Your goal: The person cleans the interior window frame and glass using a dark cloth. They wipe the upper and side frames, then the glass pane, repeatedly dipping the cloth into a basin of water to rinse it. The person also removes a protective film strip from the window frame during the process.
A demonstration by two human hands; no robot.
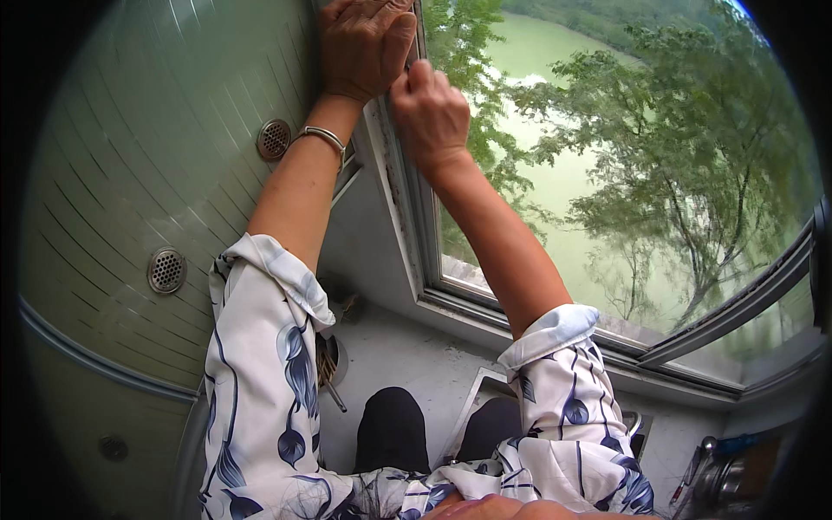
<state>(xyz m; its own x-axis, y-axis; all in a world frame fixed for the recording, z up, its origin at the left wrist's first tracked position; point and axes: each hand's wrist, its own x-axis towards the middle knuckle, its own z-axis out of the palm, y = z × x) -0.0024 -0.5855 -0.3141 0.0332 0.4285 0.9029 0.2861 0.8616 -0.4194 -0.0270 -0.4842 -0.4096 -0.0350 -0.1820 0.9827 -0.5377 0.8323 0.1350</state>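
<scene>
A metal-framed window point(416, 260) stands before me, with trees and green water beyond its glass. High on its left frame, at the picture's top edge, lies my left hand point(367, 49), back towards me; what is under its fingers is hidden. Just below and to the right, my right hand point(430, 114) is curled at the same frame. Something small and dark shows near its thumb, but I cannot tell whether the fingers grip it. The hands are very close together. A metal bangle point(323, 138) circles my left wrist.
A greenish ribbed panel with round metal vents point(167, 270) rises at the left. Below the window, a pale countertop point(396, 351) holds a container of chopsticks point(328, 361) and a sink point(478, 390) beside my knees. Metal cookware point(728, 474) stands at the lower right.
</scene>
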